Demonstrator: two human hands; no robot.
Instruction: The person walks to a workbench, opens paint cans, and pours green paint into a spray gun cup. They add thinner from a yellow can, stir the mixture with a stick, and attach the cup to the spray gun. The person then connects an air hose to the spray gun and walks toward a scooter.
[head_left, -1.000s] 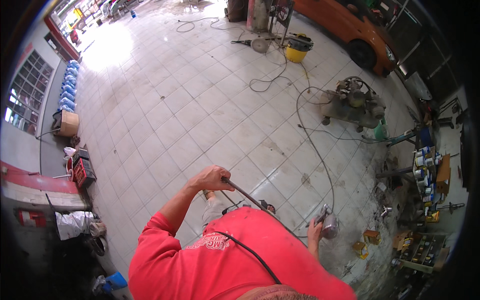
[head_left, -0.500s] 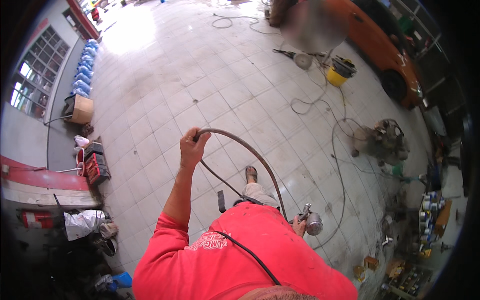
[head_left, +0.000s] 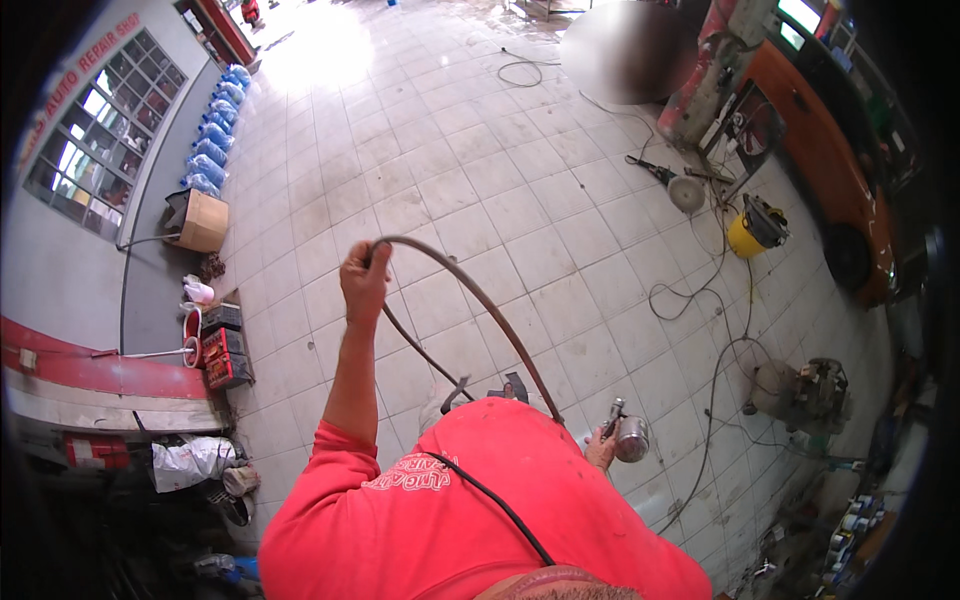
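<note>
Two bare hands are held well apart over a pale tiled floor (head_left: 430, 175). The left hand (head_left: 364, 282), raised in front of a red shirt (head_left: 600, 525), is clamped around a bend of dark hose (head_left: 487, 305) that arcs back to the shirt's front. The right hand (head_left: 602, 449), lower and partly hidden by the shirt, is wrapped around a metallic spray gun (head_left: 631, 438). A thinner hose (head_left: 708, 440) lies toward the floor's right edge, near a dark machine (head_left: 822, 395). Likely trouble — the held hose could kink if bent tighter at the fist; the thinner one could catch underfoot, or tug the gun if joined to it — that join cannot be seen.
</note>
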